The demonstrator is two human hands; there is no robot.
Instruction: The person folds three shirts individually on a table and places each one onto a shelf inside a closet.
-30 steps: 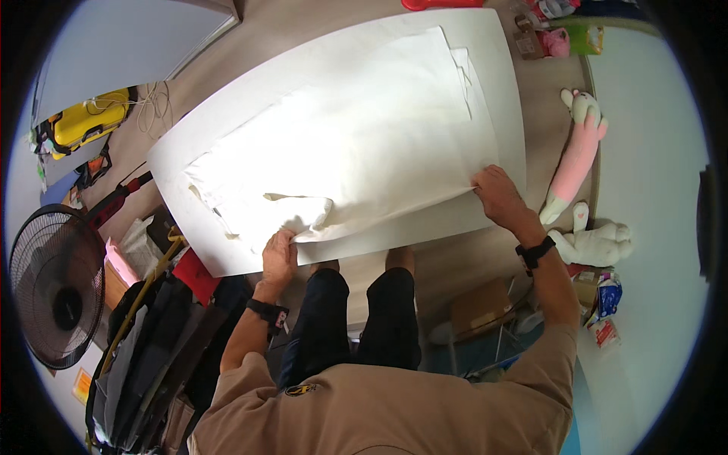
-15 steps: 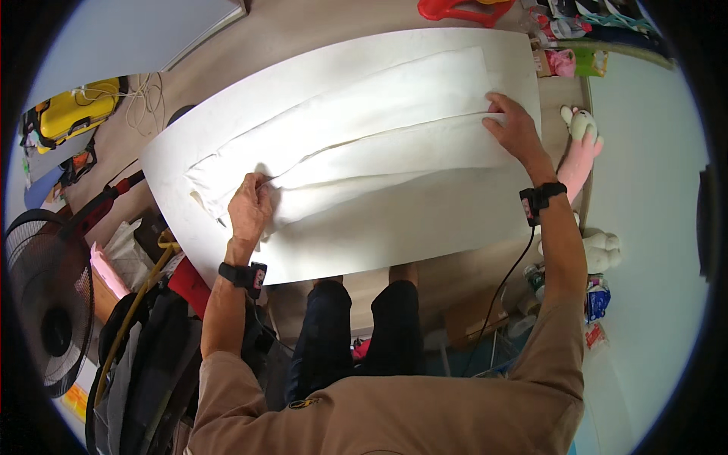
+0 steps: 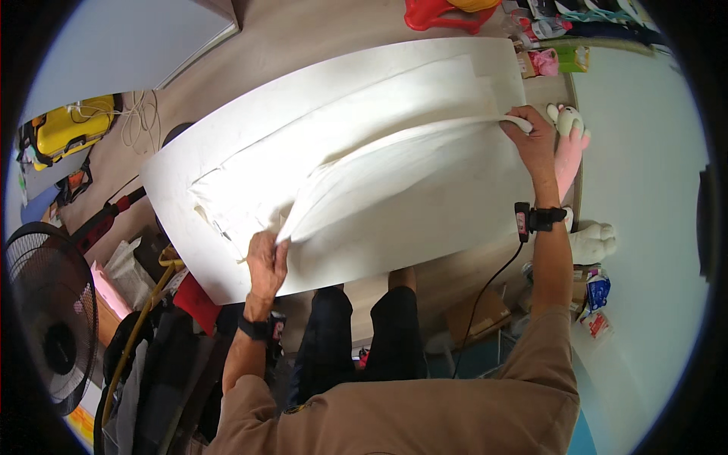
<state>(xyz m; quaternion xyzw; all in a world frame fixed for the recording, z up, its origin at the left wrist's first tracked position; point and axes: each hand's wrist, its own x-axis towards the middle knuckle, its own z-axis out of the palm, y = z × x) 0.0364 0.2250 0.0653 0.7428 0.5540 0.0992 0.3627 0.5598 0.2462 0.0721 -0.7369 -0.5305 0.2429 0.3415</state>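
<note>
A pair of white trousers (image 3: 413, 95) is spread over a white table (image 3: 425, 227), the waist end at the left and one leg lying flat along the far side. The nearer leg is raised off the table in an arc between my hands. At the table's right edge my right hand (image 3: 535, 136) pinches the hem end of that leg. Close to the near-left edge, my left hand (image 3: 267, 262) grips the cloth near the crotch, fingers closed. Small dark details show at the waist end, too small to make out.
Left of the table stand a black fan (image 3: 57, 326) and a yellow case (image 3: 74, 133). A red stool (image 3: 447, 17) is beyond the far edge. Along the right wall lie a pink plush toy (image 3: 567, 155) and a white plush toy (image 3: 594, 243). A cable hangs from my right wrist.
My left hand has moved toward me and slightly right, and my right hand slightly right and nearer. The near trouser leg, flat before, is now lifted and curved.
</note>
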